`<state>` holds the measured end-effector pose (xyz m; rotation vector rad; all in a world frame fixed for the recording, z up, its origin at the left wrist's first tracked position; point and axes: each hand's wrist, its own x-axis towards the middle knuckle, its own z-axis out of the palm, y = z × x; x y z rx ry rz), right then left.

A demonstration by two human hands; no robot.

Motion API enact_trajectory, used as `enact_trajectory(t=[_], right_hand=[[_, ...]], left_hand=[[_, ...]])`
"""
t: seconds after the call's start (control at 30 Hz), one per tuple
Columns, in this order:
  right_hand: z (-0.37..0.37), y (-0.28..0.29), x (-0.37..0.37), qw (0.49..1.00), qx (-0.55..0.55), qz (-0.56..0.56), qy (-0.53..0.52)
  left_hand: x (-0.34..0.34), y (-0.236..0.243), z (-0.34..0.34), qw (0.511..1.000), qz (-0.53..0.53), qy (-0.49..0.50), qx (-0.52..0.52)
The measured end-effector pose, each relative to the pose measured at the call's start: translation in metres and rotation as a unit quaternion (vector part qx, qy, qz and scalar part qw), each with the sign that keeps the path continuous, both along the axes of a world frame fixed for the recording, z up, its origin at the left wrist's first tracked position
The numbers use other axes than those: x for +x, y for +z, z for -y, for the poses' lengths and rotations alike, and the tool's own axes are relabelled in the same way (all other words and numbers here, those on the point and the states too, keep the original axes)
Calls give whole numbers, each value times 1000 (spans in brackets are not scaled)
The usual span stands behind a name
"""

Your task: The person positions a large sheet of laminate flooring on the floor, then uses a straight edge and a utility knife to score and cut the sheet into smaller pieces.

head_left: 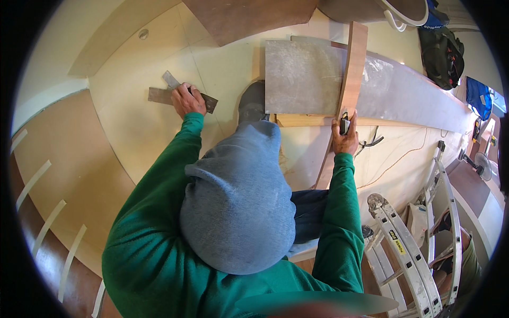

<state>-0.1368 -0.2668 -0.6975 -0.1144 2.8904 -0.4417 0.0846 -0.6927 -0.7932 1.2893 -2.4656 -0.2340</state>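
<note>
My left hand (189, 99) is closed over a short dark brown strip (161, 96) at the pale floor. A small grey flat piece (171, 79) sticks out past its fingers; whether the two are joined is hidden. My right hand (345, 140) is closed around a small black-and-silver hand tool (344, 124), its exact kind unclear. That tool lies against a long brown wooden board (353, 74), which runs from the far side down past my right wrist. Beneath the board is a long grey panel (305, 74) with a pale wooden edge.
An aluminium ladder (405, 249) stands at the lower right, with another person's leg (469, 265) behind it. A black bag (441, 55), a white bucket (405, 13) and a fan (482, 167) are at the right. A brown sheet (69, 159) with pale strips lies left.
</note>
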Motion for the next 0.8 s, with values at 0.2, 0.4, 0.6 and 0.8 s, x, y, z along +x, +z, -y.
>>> enact_trajectory(t=[0.2, 0.4, 0.6, 0.8], right_hand=[[3, -4, 3, 1000, -4, -17, 2], [0, -12, 10, 998, 47, -33, -13], [-3, -18, 2, 998, 13, -47, -50], [-14, 6, -1, 999, 28, -5, -19]], left_hand=[[4, -2, 2, 1000, 5, 8, 10], [-3, -4, 4, 1000, 22, -5, 8], [26, -56, 30, 996, 69, 39, 41], [8, -30, -4, 998, 6, -38, -54]])
